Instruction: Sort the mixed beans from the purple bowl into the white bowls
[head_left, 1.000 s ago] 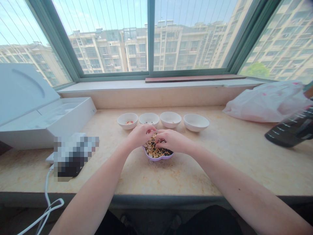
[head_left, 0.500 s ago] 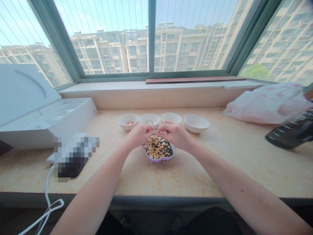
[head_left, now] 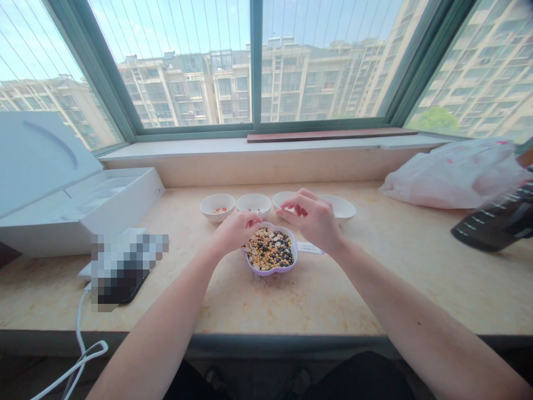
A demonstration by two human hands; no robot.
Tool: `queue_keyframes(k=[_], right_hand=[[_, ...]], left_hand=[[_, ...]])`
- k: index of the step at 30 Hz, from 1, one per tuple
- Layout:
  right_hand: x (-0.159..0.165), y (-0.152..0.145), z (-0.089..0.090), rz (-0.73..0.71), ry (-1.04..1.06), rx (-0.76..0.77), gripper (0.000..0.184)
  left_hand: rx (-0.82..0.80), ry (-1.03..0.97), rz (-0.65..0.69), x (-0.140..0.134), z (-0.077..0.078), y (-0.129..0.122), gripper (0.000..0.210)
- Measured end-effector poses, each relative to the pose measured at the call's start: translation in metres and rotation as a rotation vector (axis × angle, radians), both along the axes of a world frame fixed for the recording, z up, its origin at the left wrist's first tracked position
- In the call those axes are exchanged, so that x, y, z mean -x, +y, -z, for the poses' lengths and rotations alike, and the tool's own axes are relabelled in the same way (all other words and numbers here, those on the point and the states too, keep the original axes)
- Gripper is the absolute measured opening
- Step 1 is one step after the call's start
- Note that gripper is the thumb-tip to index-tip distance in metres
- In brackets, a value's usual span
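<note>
Right hand (head_left: 314, 218) lifted from purple dish (head_left: 270, 269) to above third of four white bowls (head_left: 217, 206), fingertips pinched, content too small to tell. Left hand (head_left: 235, 229) at dish's left rim, fingers curled together. One dish mid-counter (head_left: 375, 289), mixed beans inside.

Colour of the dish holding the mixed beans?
Light purple dish, seen in the head view.

Lilac bowl (head_left: 270, 270) of mixed beans, near counter's front edge.
</note>
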State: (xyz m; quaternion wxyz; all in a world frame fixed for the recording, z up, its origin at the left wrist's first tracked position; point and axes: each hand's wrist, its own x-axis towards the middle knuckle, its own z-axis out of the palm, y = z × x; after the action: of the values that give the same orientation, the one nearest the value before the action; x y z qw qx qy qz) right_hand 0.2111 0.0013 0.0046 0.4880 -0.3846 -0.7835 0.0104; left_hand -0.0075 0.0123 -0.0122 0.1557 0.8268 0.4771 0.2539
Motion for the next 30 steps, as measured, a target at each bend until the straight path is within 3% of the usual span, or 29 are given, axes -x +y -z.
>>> queue_keyframes(k=[15, 22, 26, 30], right_hand=[[-0.023, 0.026, 0.002, 0.114, 0.066, 0.089, 0.048], [-0.036, 0.044, 0.007, 0.222, 0.087, 0.150, 0.032], [-0.041, 0.052, 0.015, 0.244, -0.022, 0.146, 0.020], [-0.044, 0.057, 0.024, 0.274, -0.141, 0.204, 0.021]], left_hand=[[0.005, 0.029, 0.026, 0.004, -0.008, -0.005, 0.022], [0.059, 0.028, 0.049, 0.009, -0.005, -0.003, 0.021], [0.076, 0.041, 0.057, 0.009, -0.003, -0.002, 0.021], [0.100, 0.057, 0.071, 0.009, -0.004, -0.003, 0.022]])
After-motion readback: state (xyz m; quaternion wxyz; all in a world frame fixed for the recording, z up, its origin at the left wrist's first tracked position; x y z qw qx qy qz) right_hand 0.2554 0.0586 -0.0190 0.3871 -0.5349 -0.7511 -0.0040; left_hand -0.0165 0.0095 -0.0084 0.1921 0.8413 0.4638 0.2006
